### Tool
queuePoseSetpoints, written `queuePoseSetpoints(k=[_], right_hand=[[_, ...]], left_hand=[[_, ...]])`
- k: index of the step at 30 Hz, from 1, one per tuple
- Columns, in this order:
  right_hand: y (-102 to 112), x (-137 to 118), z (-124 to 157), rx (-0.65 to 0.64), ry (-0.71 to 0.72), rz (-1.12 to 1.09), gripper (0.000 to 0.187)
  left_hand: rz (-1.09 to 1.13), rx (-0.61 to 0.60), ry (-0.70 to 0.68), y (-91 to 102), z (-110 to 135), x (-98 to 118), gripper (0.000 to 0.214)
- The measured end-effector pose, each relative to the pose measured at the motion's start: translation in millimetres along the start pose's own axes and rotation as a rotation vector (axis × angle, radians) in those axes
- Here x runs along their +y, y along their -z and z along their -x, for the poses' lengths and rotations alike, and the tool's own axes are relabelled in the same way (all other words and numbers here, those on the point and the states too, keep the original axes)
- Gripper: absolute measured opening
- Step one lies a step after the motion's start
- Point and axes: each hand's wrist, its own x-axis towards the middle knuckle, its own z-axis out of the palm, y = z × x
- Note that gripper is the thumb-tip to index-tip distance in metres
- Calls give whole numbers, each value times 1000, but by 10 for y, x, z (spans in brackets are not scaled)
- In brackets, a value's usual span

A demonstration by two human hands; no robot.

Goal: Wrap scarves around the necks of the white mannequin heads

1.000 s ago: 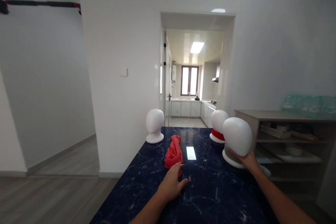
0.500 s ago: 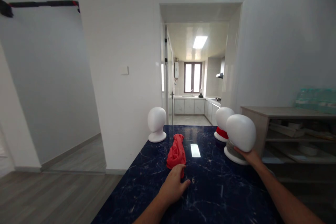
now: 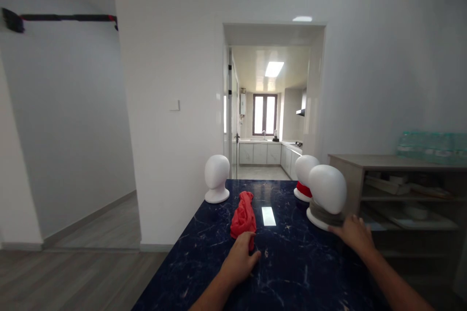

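Observation:
A crumpled red cloth (image 3: 243, 216) lies lengthwise on the dark blue marbled table (image 3: 280, 277). My left hand (image 3: 239, 258) rests at its near end, fingertips over the cloth's edge and thumb apart, gripping nothing visible. On the right stands a white mannequin head (image 3: 328, 189) with a grey-brown fabric band (image 3: 326, 215) around its neck. Beside its base is my right hand (image 3: 353, 235), open with fingers spread, the thumb close to the base's rim; whether it touches cannot be told.
Behind it stands a second white head (image 3: 306, 169) with a red band (image 3: 302, 189) at its neck. A bare white head (image 3: 217, 177) stands at the table's far left corner. A shelf unit (image 3: 401, 161) with bottles (image 3: 426, 146) on top is at the right. Beyond the table, a doorway opens onto a kitchen.
My right hand has come off the banded head's neck, moving down and nearer to me, and its fingers have spread. My left hand stays at the red cloth. The camera view has shifted slightly.

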Motion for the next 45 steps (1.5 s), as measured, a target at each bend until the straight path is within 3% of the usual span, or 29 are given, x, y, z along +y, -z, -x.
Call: queuePoseSetpoints(k=[3,5,8,10,12,16,21,25,28,36,41,45], right_hand=[[123,-18,284,-174,87,232,30],[187,-179,479,-259,130,180,30],[195,-585,747,-289,221,65,26],[123,-866,903,-268,323,14,24],[8,-1093,1041,-188,421,-17,20],[-200,-1346,1255,-26,535,-61,8],[-275,-1414,1372,1,569,-133,8],[-324,-1412,1373,-30,520,-169,8],[-354,-1409,1363,-39,488,-193,10],[-337,-1404,1347,-93,439,-244,10],[-339,-1397,1328,-122,432,-262,11],[-326,-1405,1325,-119,417,-278,12]], left_hand=[[10,10,-13,-11,-3,10,59],[18,33,-35,-17,-11,35,56],[26,128,-34,34,-69,58,39],[11,231,70,145,-167,9,34],[-18,326,216,328,-315,-123,44],[-133,465,422,807,-690,-562,37],[-283,497,503,1197,-1131,-1073,76],[-349,424,503,1273,-1467,-1340,103],[-373,455,556,1264,-1704,-1484,118],[-400,540,493,1208,-2157,-1699,123],[-360,424,514,1261,-2229,-1707,110],[-407,484,547,1280,-2203,-1710,107]])
